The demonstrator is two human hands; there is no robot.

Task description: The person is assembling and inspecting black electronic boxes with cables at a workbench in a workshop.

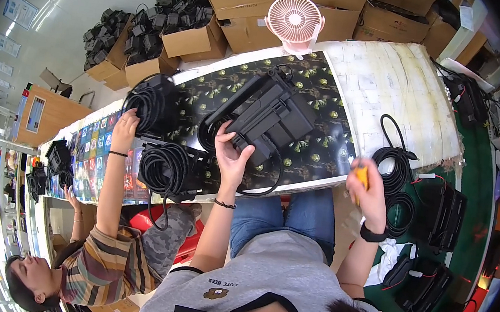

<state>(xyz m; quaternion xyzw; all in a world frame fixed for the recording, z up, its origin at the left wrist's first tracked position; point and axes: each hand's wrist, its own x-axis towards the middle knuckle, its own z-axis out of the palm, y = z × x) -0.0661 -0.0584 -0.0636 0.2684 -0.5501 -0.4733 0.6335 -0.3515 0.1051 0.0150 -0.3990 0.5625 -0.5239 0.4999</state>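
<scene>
A black plastic device case with latches and a long flat bar along its left side lies tilted on the dark patterned mat. My left hand grips its near edge, thumb and fingers apart around the corner. A black cable loops from the case toward the table's front edge. Right of the mat, my right hand is closed around a yellow-orange tool; its working end is blurred, so its kind is unclear. The tool is apart from the case.
Left, a co-worker's hand touches coiled black cable; another cable coil lies nearer me. Cable coils and black cases sit at right. A pink fan stands at the far edge, before cardboard boxes.
</scene>
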